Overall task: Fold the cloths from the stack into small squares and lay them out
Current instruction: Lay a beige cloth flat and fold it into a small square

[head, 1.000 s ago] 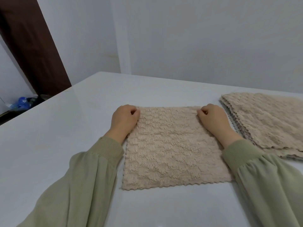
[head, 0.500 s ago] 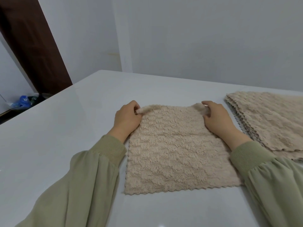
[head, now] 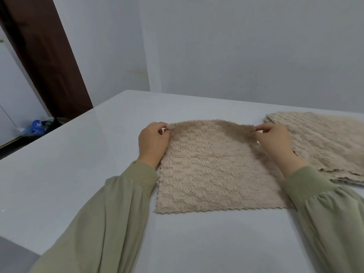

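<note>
Two pinches hold the work. The fingers of the left hand curl round the far left corner of a beige cloth, and the thumb and forefinger of the right hand nip its far right corner. Between the two grips the far edge stands a little off the desk and sags slightly in the middle. The rest of the cloth lies flat in a single layer, roughly square, straight ahead of the person, between the wrists.

The held edge runs left to right, and the free scalloped edge lies directly nearward from both hands. The hands sit level with each other, neither closer to that near edge. The likely first fold therefore carries the far edge toward the person, both corners travelling together so that they land square on the near corners.

The stack of matching cloths rests to the right, just beside the working cloth and closest to the right hand. The wrist hides whether the two touch. No folded square shows anywhere on the desk, so the task seems to be at an early stage.

Olive green sleeves cover both forearms. Past the desk's left edge stand a dark brown door and a blue bag on the floor.
</note>
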Motion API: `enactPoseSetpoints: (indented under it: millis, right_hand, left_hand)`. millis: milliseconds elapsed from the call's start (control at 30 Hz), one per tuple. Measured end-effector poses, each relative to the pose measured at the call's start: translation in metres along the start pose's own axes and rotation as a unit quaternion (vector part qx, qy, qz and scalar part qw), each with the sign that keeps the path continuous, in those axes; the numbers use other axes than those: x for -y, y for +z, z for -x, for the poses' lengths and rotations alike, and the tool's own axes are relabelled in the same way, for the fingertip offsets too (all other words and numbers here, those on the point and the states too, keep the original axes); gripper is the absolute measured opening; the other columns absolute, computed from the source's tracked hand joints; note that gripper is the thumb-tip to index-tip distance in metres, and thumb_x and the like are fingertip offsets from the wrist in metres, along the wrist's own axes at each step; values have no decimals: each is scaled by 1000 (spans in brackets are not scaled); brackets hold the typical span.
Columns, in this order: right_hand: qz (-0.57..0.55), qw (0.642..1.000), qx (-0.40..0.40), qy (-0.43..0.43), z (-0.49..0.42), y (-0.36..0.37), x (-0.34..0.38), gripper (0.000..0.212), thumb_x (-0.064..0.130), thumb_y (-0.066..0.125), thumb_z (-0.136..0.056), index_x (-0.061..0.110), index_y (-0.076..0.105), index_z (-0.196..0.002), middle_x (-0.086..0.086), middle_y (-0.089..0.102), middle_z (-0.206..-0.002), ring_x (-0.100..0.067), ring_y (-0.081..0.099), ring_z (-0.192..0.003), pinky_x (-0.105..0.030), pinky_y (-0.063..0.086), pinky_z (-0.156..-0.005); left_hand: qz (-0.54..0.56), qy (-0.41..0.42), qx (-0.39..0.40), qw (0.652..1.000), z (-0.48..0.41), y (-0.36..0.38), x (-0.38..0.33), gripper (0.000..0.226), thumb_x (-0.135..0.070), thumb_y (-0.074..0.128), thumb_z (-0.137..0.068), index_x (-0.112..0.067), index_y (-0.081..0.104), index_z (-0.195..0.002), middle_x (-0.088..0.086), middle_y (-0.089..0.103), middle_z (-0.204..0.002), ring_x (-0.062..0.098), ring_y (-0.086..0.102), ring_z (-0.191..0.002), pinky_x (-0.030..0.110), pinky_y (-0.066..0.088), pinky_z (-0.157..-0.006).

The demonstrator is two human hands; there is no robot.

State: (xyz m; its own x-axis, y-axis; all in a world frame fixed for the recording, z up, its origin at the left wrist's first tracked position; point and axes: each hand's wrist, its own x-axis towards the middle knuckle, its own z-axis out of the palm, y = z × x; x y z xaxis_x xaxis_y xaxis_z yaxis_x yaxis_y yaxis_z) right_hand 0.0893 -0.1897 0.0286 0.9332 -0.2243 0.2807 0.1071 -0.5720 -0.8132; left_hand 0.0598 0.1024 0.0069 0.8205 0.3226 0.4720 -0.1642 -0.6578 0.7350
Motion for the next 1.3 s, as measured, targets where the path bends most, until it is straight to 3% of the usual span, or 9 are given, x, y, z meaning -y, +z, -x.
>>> enactPoseSetpoints:
  millis: [100,233,467,567,700,867,1033,1133,1300]
  right_hand:
    - [-62,997,4,42,7,-4,-4,13,6,63,-85,11,67,-96,-4,57,-56,-17,48,-47,-21,39,-49]
    - [-137,983,73,100,16,-10,-5,13,0,52,-88,9,59,-81,-10,68,-62,-15,52,-35,-20,38,-35]
    - [-11,991,130,37,30,-19,0,28,12,41,-92,12,67,-83,-9,64,-85,-21,57,-74,-34,48,-70]
    - [29,989,147,-12,33,-12,1,28,17,37,-97,14,62,-109,1,58,-108,-16,52,-102,-28,37,-85]
    - [-53,992,88,-69,37,2,5,30,26,46,-97,17,49,-126,10,52,-117,-5,48,-109,-15,33,-84]
    - [-106,993,-36,-48,35,0,1,9,16,57,-90,16,63,-96,-2,65,-92,-9,58,-80,-6,41,-65]
    - [-64,994,-85,-19,47,-15,-7,18,2,50,-81,15,63,-83,-1,57,-65,-16,52,-59,-25,40,-58]
    - [181,978,-60,-87,56,-16,-13,13,10,54,-82,12,66,-86,-3,53,-79,-27,53,-84,-36,43,-75]
    - [256,940,19,-223,80,-7,-6,28,21,45,-86,6,65,-99,-13,62,-99,-32,53,-95,-38,42,-82]
  left_hand:
    - [91,-74,29,993,16,-9,-12,14,-13,60,-87,-17,71,-79,1,58,-56,13,44,-47,25,38,-50]
    - [249,-199,100,943,34,-23,-23,20,-1,48,-90,-3,68,-90,14,72,-78,24,65,-57,26,47,-47]
    - [316,-233,183,901,39,-28,-25,26,-26,51,-93,-8,66,-105,12,68,-109,19,67,-96,26,51,-87]
    - [354,-182,262,879,33,-27,-26,26,-32,43,-98,-19,61,-111,-7,71,-104,3,66,-91,17,50,-82]
    - [359,-137,199,901,19,-22,-21,43,-39,51,-93,-28,49,-134,-7,52,-137,9,49,-126,34,37,-105]
    - [400,-217,88,886,24,-26,-26,14,-10,59,-89,-5,69,-97,12,68,-97,23,68,-90,31,56,-78]
    - [183,-212,109,954,28,-43,-17,14,-8,59,-86,-8,70,-94,10,65,-81,21,61,-66,31,54,-67]
    - [-150,-72,100,981,31,-44,-11,27,-25,59,-87,-21,63,-114,1,59,-109,20,56,-99,31,42,-91]
    - [-122,149,248,950,46,-27,-24,51,-41,55,-91,-20,46,-137,1,45,-138,17,34,-131,27,24,-107]
